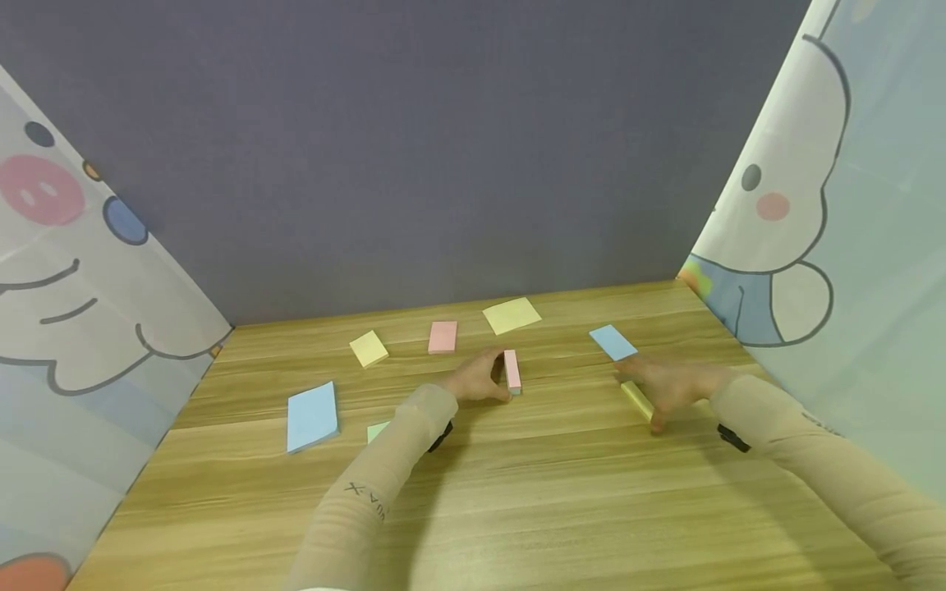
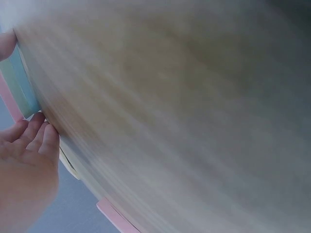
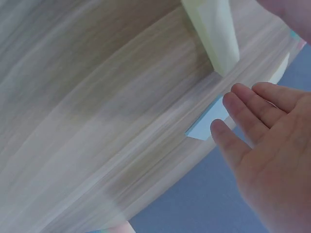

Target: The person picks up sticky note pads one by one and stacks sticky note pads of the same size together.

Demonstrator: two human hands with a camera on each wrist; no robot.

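My left hand [image 1: 475, 379] spans a narrow stack of sticky note pads [image 1: 512, 371], pink on top, its thumb at the near end and fingertips at the far end. In the left wrist view, pink, green and blue layers of the stack show between thumb and fingers [image 2: 35, 131]. Over on the right, my right hand [image 1: 668, 384] reaches around a yellow sticky note pad [image 1: 637, 400]. Its fingers [image 3: 243, 111] are fairly straight in the right wrist view, with a small gap between them and the yellow pad [image 3: 216, 36]. A blue pad [image 1: 613, 341] lies just beyond that hand.
Left on the wooden table [image 1: 532, 509] lie a large blue pad [image 1: 312, 417], a small yellow pad [image 1: 369, 349] and a green pad [image 1: 377, 429] partly behind my left sleeve. Farther back are a pink pad [image 1: 443, 336] and a yellow one [image 1: 512, 315]. A dark panel [image 1: 443, 164] rises behind.
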